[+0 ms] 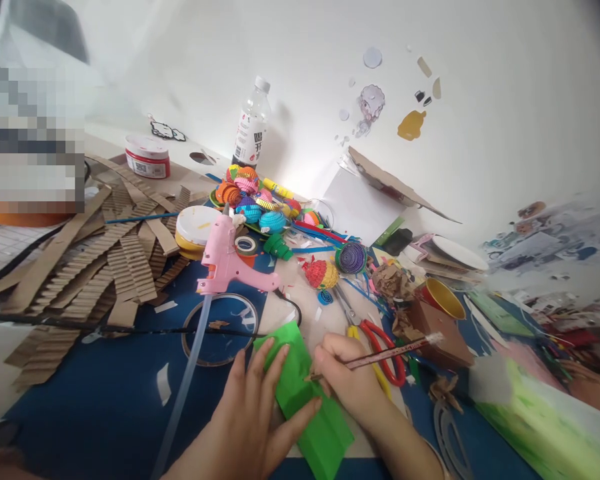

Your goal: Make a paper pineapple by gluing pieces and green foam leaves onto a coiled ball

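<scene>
A folded strip of green paper (pixel 313 407) lies at a slant in front of me. My left hand (pixel 260 407) rests on its left side, fingers spread and pressing it flat. In my right hand (pixel 343 373) is a pencil (pixel 387 352), pinched near its point, with the tip touching the green paper. Just beyond my right hand, scissors with red and yellow handles (pixel 384 350) lie on the table. A pink hot glue gun (pixel 225 260) stands past my left fingers, with a long clear glue stick (pixel 193 363) running out of its back.
Corrugated cardboard strips (pixel 105 253) cover the left. Behind the glue gun are a white-lidded tub (pixel 195 227), coiled-paper ornaments (pixel 265 207) and a plastic bottle (pixel 253 127). A black cord (pixel 130 329) crosses the blue table. At right are a brown box (pixel 437 330) and a yellow cup (pixel 443 300).
</scene>
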Motion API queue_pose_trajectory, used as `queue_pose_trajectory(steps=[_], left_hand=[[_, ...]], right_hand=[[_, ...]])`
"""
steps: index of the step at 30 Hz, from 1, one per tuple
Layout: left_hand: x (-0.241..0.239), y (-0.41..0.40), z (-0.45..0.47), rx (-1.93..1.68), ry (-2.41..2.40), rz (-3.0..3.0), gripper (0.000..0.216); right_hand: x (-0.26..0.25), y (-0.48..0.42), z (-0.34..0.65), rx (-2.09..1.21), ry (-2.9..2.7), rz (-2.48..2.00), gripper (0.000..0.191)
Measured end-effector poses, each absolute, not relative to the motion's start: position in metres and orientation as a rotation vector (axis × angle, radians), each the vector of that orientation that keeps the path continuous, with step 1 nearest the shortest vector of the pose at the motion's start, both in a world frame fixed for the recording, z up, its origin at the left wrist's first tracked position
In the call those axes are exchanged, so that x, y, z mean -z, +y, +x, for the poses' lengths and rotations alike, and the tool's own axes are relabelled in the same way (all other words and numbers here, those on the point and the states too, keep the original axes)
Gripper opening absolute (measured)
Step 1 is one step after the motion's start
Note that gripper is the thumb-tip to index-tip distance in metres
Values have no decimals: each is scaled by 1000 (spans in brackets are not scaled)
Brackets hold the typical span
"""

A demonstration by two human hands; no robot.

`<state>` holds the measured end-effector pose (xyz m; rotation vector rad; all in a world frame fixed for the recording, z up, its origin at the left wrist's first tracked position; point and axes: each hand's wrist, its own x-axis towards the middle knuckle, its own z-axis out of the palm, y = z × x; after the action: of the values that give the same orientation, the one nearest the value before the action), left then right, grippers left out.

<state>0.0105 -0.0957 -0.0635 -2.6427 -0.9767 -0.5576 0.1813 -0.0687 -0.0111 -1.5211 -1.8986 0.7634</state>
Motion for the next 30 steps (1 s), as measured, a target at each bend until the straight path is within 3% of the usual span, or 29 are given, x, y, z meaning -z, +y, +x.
queue_pose_trajectory(steps=[11, 22, 30], left_hand=[[59, -94, 7, 525, -924, -2651, 36], [59, -93, 5, 470, -915, -2670, 61], [50, -95, 6, 459, -977, -2769, 58]], right_hand=[[16, -66, 182, -505, -2069, -1357, 33], [12, -65, 181, -605, -2107, -1485, 32], [9, -65, 181, -644, -2113, -1485, 33]])
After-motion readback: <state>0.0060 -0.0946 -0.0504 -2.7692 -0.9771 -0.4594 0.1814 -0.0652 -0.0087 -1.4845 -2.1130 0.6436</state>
